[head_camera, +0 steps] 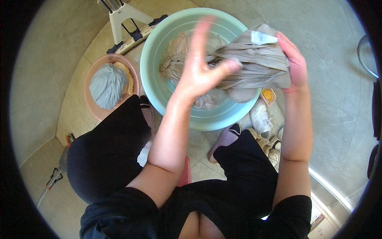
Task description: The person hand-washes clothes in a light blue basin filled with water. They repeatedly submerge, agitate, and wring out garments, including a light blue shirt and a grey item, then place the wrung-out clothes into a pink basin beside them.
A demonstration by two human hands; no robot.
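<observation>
Wet grey cloth, gathered in folds and bearing a white label, is held up by my right hand over the right side of a mint-green plastic basin. My left hand is spread over the middle of the basin, blurred by motion. Its thumb overlaps the cloth's left part in the picture; whether it touches cannot be told. More greyish-beige fabric lies in water at the basin's bottom, partly hidden behind my left hand and forearm.
A pink basin at left holds a bundled light-blue cloth. Behind it stands a white mop base. A small basket with a yellow piece and white shoes sit by the green basin's right. A hose runs at far left.
</observation>
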